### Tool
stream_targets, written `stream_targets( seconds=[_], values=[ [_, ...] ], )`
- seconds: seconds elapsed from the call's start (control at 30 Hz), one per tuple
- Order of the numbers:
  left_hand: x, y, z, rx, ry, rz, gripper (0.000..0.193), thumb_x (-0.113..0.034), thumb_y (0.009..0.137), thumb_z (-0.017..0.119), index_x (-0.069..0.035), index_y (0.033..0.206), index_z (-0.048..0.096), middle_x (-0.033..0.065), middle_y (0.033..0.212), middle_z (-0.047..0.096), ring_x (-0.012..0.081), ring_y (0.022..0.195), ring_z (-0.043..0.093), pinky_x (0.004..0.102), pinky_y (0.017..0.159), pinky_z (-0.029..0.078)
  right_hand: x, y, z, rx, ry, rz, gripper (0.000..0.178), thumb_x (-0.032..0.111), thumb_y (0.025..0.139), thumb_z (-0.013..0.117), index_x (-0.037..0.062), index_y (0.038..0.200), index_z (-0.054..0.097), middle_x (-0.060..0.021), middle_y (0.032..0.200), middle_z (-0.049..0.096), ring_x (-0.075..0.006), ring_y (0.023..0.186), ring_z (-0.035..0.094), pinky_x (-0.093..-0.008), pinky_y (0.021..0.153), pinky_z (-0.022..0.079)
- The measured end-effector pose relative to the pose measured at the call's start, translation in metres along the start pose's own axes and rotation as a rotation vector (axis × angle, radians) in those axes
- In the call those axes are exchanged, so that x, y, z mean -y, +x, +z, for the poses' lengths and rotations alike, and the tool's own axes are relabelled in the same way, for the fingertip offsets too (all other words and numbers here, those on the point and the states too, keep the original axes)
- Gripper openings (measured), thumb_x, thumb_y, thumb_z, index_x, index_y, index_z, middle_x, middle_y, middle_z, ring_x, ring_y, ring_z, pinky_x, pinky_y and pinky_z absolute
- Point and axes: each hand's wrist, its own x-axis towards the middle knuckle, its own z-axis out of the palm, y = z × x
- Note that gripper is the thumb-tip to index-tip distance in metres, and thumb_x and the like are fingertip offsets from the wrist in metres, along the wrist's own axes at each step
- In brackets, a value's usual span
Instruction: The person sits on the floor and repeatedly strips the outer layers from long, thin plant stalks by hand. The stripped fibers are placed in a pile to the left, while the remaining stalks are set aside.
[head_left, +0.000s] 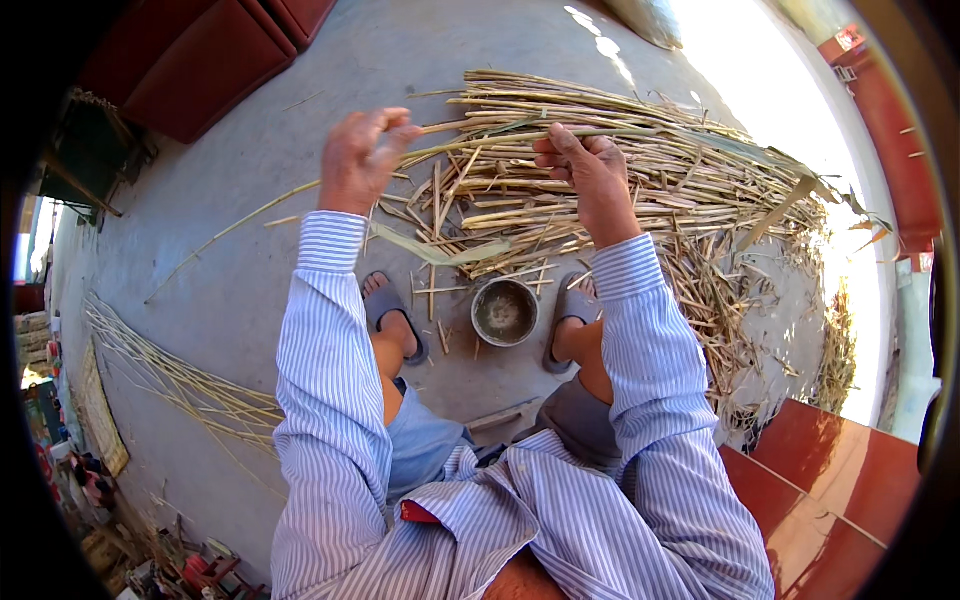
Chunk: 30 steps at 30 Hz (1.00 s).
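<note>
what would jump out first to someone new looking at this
First, the big heap of stalks, spread ahead and to the right. Over it, the right hand pinches a long stalk, with the blurred left hand farther left. A round bowl sits between the sandals.

The grey concrete floor point(230, 180) carries a heap of cut stalks point(640, 170) beneath and rightward of the right fingers point(565, 143), a round bowl point(505, 341) bodyward of them, and a sheaf of slender stems point(195, 385) left of and bodyward from the left fingers point(385, 120).
</note>
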Motion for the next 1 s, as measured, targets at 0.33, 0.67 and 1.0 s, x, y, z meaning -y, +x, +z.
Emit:
stream_targets(
  seconds=[0.33,0.67,1.0],
  values=[
    [-0.013,-0.002,0.009,0.168,-0.147,-0.079,0.011,-0.015,0.077,0.073,-0.006,0.082,0.069,0.0053,0.075,0.069,0.0191,0.068,0.064,0.0320,0.065,0.046,0.004,-0.002,-0.005,0.074,0.174,-0.125,0.020,0.016,0.089,0.067,0.0048,0.105,0.064,-0.0071,0.098,0.069,-0.0150,0.088,0.067,-0.0252,0.074,0.053],
    [-0.042,-0.001,0.021,0.081,-0.058,0.157,0.017,-0.016,0.076,0.076,-0.005,0.088,0.070,0.0068,0.080,0.070,0.0200,0.073,0.065,0.0324,0.071,0.045,-0.002,-0.005,-0.009,0.088,0.233,-0.146,0.025,0.021,0.092,0.064,0.0028,0.109,0.062,-0.0093,0.101,0.070,-0.0178,0.090,0.068,-0.0252,0.075,0.053],
    [-0.059,-0.002,0.047,-0.016,-0.302,0.011,0.024,-0.019,0.072,0.079,-0.004,0.089,0.071,0.0079,0.085,0.069,0.0230,0.080,0.062,0.0332,0.071,0.046,-0.009,-0.012,0.013,0.042,0.311,0.025,0.022,0.017,0.094,0.059,0.0011,0.108,0.062,-0.0111,0.100,0.069,-0.0205,0.090,0.069,-0.0265,0.074,0.056]
  ],
)
